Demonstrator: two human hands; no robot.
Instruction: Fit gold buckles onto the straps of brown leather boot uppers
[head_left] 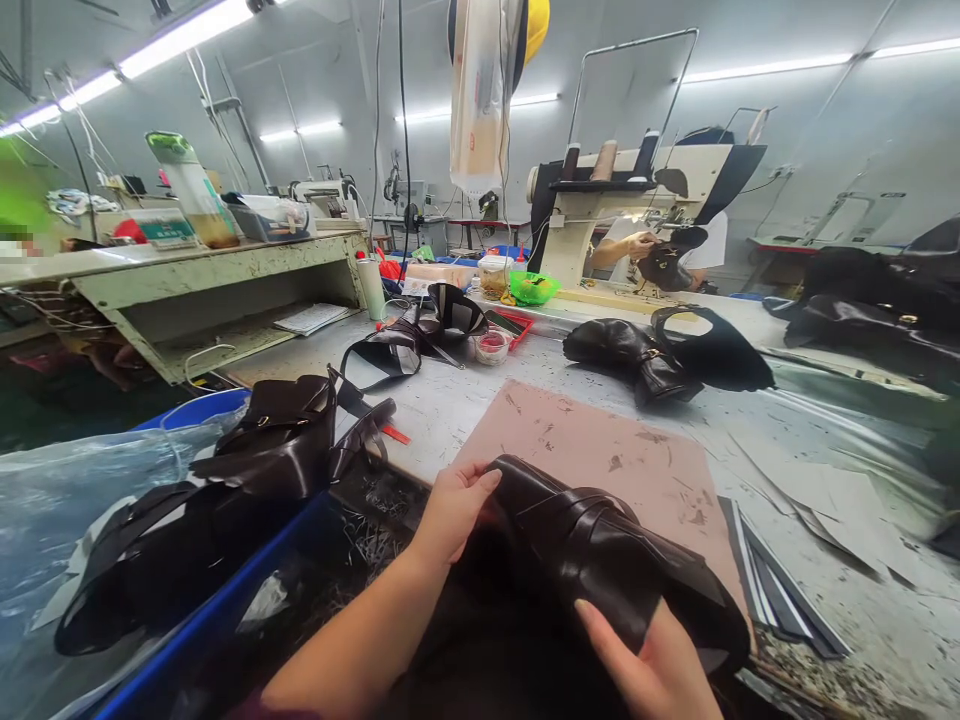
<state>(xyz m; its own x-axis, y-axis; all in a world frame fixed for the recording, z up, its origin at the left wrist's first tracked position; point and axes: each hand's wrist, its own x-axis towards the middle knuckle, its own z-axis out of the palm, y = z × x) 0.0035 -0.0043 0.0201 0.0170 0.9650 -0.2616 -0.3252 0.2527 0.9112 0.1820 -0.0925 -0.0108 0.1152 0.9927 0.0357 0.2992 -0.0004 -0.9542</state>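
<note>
A dark brown leather boot upper (577, 530) with a strap wrapped across it lies slanted between my hands, over the near edge of the pinkish board (585, 430). My left hand (454, 510) pinches its far left end between thumb and fingers. At the lower right, my right hand (652, 660) grips the leather, thumb on the outer face and the other fingers hidden. More dark uppers (281, 430) with straps and small buckles are heaped at the left, on a blue bin (225, 610) with clear plastic.
Across the bench lie further uppers (637, 355), a red tray (517, 328) and a green basket (534, 288). A sewing machine (600, 235) stands behind, where another person's hand (637, 245) holds a dark piece. Dark strips (787, 590) and paper sheets (840, 510) lie right.
</note>
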